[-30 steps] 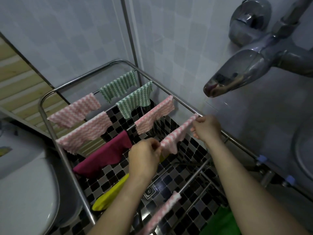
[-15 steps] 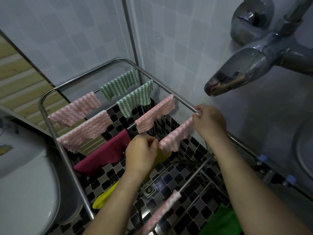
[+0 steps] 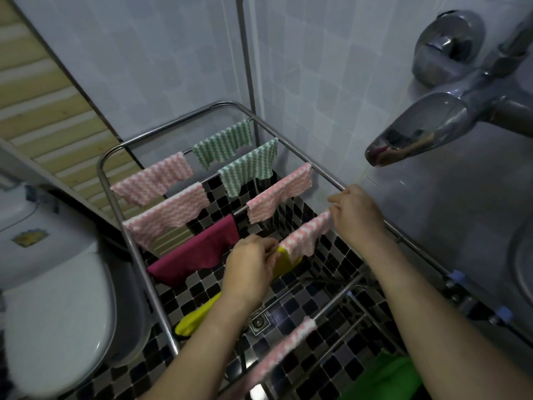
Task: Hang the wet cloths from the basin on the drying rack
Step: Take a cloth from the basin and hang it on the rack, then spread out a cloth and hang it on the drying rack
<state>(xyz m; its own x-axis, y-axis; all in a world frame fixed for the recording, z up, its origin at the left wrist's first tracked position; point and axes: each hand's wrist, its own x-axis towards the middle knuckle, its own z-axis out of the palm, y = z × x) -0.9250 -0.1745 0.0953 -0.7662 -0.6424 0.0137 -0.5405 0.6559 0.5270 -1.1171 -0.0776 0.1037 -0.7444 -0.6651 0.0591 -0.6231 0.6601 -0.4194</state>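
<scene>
Right now you are spreading a pink-and-white cloth [image 3: 306, 237] across the drying rack [image 3: 173, 125]. Your left hand [image 3: 250, 265] pinches one end in curled fingers; your right hand [image 3: 357, 215] grips the other end, just beside the side rail [image 3: 317, 167]. The cloth sags between your fingers. Next, I judge, pull it flat, then release both ends evenly so it does not slide off.

The left hand [image 3: 251, 267] and right hand [image 3: 357, 215] are bare; both forearms show uncovered skin throughout.
</scene>
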